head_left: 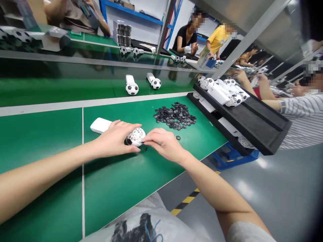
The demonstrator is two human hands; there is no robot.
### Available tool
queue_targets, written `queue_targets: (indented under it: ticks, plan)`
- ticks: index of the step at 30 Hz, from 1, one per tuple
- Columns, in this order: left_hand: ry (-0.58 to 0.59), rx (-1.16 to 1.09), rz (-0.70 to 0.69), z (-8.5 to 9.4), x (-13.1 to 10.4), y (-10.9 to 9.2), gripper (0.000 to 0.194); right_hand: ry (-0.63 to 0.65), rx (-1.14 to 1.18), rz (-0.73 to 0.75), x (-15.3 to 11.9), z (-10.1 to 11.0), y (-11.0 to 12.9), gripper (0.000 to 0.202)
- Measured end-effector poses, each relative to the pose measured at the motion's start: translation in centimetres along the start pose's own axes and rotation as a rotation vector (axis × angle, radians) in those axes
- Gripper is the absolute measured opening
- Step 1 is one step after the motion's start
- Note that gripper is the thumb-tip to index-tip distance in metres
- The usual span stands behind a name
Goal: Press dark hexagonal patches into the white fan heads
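Observation:
On the green bench lies a white device with a flat handle (100, 125) and a soccer-ball-shaped head (137, 136). My left hand (116, 137) is wrapped over it where handle and ball meet, thumb and fingers around the ball. At the ball's right side, my right hand (163, 143) pinches a small dark piece against the white lattice; the fingertips mostly hide it. One black patch shows on the ball's lower left. A loose black piece (178, 137) lies just right of my right hand, and a heap of black pieces (176, 116) is spread behind it.
Two finished-looking soccer-ball devices (132, 88) rest on the strip beyond the bench's pale edge. To the right, stacked black trays (262, 121) hold several white ball devices. A blue stool (229, 156) stands under them. Several people work across and to the right.

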State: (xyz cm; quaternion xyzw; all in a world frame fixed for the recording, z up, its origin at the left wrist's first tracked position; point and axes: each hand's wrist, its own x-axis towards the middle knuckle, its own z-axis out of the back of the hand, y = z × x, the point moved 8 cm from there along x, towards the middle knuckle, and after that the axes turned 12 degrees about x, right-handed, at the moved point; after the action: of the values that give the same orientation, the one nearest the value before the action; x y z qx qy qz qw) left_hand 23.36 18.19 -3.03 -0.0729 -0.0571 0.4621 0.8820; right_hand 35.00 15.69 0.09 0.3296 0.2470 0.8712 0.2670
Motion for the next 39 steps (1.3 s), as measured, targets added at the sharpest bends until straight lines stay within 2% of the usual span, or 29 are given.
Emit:
queue_targets:
  ticks: [3, 8, 12, 14, 16, 19, 24, 27, 30, 32, 33, 35, 39]
  plan:
    - [-0.014, -0.004, 0.025, 0.1, 0.1, -0.1, 0.078, 0.054, -0.068, 0.048, 0.7, -0.6, 0.3, 0.009]
    - [-0.058, -0.001, 0.076, 0.5, 0.1, -0.5, 0.063, -0.009, 0.107, -0.097, 1.1, -0.3, -1.3, 0.003]
    - [-0.113, -0.013, 0.108, 0.8, 0.1, -0.7, 0.055, -0.037, 0.405, -0.328, 0.7, -0.9, -3.6, 0.033]
    - [-0.131, -0.031, 0.118, 0.8, 0.1, -0.7, 0.053, -0.022, 0.582, -0.432, 0.3, -1.8, -4.5, 0.037]
    - [-0.138, -0.052, 0.113, 0.8, 0.1, -0.7, 0.054, -0.042, 0.672, -0.477, 0.1, -2.2, -5.0, 0.037]
    - [-0.143, -0.086, 0.09, 0.8, 0.2, -0.7, 0.055, -0.093, 0.677, -0.465, -0.1, -2.4, -5.3, 0.038]
    - [-0.15, -0.127, 0.063, 0.9, 0.1, -0.5, 0.056, -0.195, 0.556, -0.366, -0.4, -2.5, -5.1, 0.039]
    - [-0.139, -0.124, 0.028, 0.9, -0.1, -0.5, 0.058, -0.192, 0.567, -0.365, -0.5, -2.0, -5.2, 0.034]
    - [-0.111, -0.089, -0.011, 0.8, -0.5, -0.6, 0.07, -0.234, 0.461, -0.39, -1.5, 1.1, -6.1, 0.021]
    - [-0.115, -0.04, 0.0, 0.9, -0.7, -0.4, 0.074, -0.312, 0.207, -0.415, -2.8, 4.3, -6.9, 0.012]
    - [-0.116, -0.016, 0.012, 1.0, -0.7, -0.2, 0.073, -0.309, 0.07, -0.421, -3.4, 5.5, -7.2, 0.008]
    - [-0.087, 0.006, 0.021, 1.0, -0.5, 0.1, 0.07, -0.225, -0.132, -0.417, -4.3, 6.4, -7.5, 0.007]
    - [0.042, -0.008, -0.015, 0.1, -0.4, -0.2, 0.07, -0.024, -0.259, -0.43, -5.1, 4.8, -7.9, 0.017]
